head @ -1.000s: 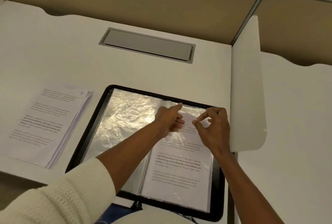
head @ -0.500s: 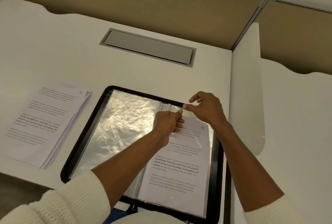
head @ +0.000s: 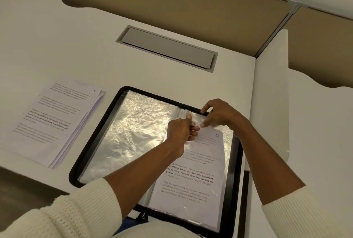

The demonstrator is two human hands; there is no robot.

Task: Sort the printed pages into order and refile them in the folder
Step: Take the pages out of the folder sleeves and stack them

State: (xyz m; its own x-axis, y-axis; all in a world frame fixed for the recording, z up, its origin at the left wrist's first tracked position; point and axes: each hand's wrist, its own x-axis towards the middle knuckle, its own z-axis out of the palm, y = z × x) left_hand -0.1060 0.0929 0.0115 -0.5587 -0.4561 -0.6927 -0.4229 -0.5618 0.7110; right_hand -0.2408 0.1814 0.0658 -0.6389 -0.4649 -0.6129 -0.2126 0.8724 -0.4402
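A black zip folder (head: 91, 142) lies open on the white desk, its clear plastic sleeves glaring under the light. A printed page marked 10 (head: 193, 178) sits in the right-hand sleeve. My left hand (head: 181, 130) pinches the page's top edge near the sleeve mouth. My right hand (head: 217, 113) pinches the sleeve's top edge by the folder's rim, fingers curled. A stack of printed pages (head: 49, 121), the top one marked 1, lies left of the folder.
A grey cable hatch (head: 166, 48) is set in the desk behind the folder. A white divider panel (head: 271, 94) stands just right of the folder. The desk's front edge runs under the folder's near corner.
My right hand has moved up from the page to the sleeve's top edge. The page has slid down into the sleeve, and its number 10 now shows.
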